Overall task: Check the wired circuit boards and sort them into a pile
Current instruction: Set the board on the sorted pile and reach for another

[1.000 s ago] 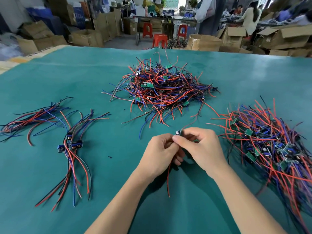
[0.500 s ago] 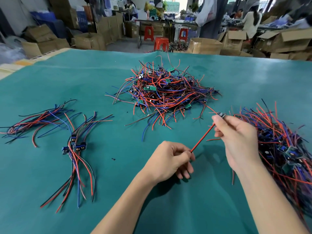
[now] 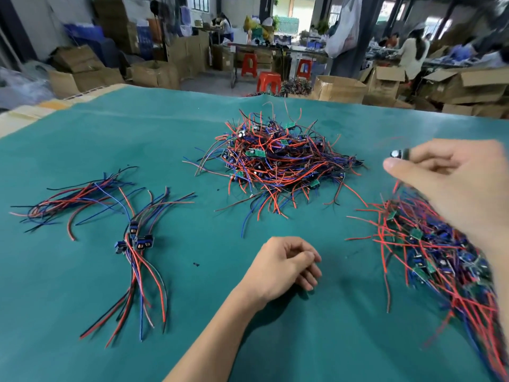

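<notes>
A tangled heap of wired circuit boards (image 3: 278,169) with red, blue and black leads lies at the table's centre. A second, larger heap (image 3: 440,257) spreads along the right side. My right hand (image 3: 454,183) is raised above that right heap and pinches one small wired board (image 3: 399,154) at its fingertips; the board's wires are blurred. My left hand (image 3: 286,266) rests on the teal cloth (image 3: 220,312) near the front centre, fingers loosely curled with nothing in them.
At the left lie a small bundle of boards with long leads (image 3: 135,241) and a loose bunch of wires (image 3: 68,202). Cardboard boxes (image 3: 338,89), red stools (image 3: 268,81) and people at benches stand beyond the far edge.
My right hand has swung right and upward with the board, drawing its red wire out of my left hand. My left hand let go and stays low on the cloth.
</notes>
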Motion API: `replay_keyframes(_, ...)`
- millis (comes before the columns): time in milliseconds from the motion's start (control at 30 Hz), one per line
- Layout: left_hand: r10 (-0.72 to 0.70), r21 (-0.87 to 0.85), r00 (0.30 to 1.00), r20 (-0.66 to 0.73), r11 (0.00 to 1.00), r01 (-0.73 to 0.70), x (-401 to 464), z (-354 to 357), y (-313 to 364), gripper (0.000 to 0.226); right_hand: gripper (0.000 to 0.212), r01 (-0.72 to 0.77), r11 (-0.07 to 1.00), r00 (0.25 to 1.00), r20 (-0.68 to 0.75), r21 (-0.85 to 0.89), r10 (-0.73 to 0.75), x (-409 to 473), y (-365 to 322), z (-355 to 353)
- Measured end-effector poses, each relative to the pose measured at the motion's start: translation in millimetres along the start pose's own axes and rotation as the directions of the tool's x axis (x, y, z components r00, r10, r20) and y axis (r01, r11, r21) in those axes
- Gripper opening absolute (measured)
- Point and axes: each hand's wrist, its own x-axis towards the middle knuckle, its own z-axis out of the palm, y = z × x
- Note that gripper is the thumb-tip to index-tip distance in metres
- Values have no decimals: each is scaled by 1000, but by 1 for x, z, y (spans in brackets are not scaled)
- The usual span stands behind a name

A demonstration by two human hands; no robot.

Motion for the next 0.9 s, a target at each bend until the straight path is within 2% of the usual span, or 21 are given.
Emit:
replay_keyframes(33,-2,-7,1000,3,1000,2,0,0,0,19,43,-21,982,999,20,-188,25,2,13,-14)
replay_keyframes(100,-8,-16,1000,5,1000,8,1,0,0,18,65,-102,896,977,124,-432,171,9,56,-44)
replay_keyframes(200,-18,-26,1000,-4,1000,18,2,0,0,18,80,-84,743,897,274,-664,346,9,112,-63)
replay_keyframes(267,-20,-22,1000,-10,1000,20,3,1,0,19,82,-41,657,877,288,-753,384,5,115,-55)
replay_keyframes(367,-22,-20,1000,-19,1000,21,2,2,1,19,49,-48,653,928,208,-756,309,14,73,-14)
replay_keyframes(433,-21,-26,1000,-19,999,21,2,3,1,18,40,-30,766,955,209,-642,213,28,35,20)
replay_keyframes(500,-18,-37,1000,-17,999,17,1,2,1,18,25,98,874,944,323,-476,70,45,4,62)
replay_keyframes(567,-19,-42,1000,-15,999,18,2,1,2,17,6,234,898,908,413,-373,-65,62,-16,110)
replay_keyframes(633,-21,-41,1000,-13,999,21,2,1,2,17,17,287,892,888,446,-349,-112,76,-31,152)
replay_keyframes(733,-24,-48,1000,-9,999,23,3,0,2,17,33,307,832,898,430,-463,-93,90,-36,202)
replay_keyframes(833,-26,-47,1000,-9,999,26,3,0,1,18,32,258,769,926,377,-585,-23,92,-27,231)
replay_keyframes(900,-26,-42,1000,-7,999,25,2,0,0,19,24,222,760,950,312,-611,-26,90,-19,238)
